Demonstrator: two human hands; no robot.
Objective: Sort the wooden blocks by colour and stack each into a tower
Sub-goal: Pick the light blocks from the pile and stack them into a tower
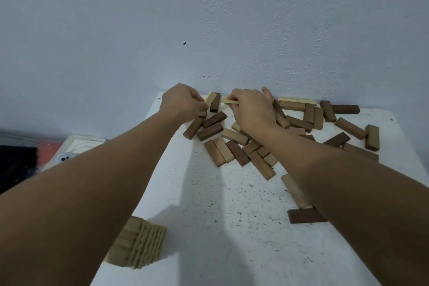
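Several wooden blocks in pale, mid-brown and dark brown lie scattered (234,146) across the far half of a white speckled table (220,227). At the far edge by the wall, my left hand (183,101) pinches a pale block (210,98) that leans against a dark block (215,102). My right hand (251,109) pinches another pale block (228,100) just to the right of it. A tower of pale blocks (139,244) stands at the table's near left edge, partly hidden by my left forearm.
A blue-grey wall (209,18) rises directly behind the table. More blocks (348,127) lie spread toward the far right. A dark block (304,215) and a pale one (294,190) lie beside my right forearm. A white box (76,148) sits left of the table.
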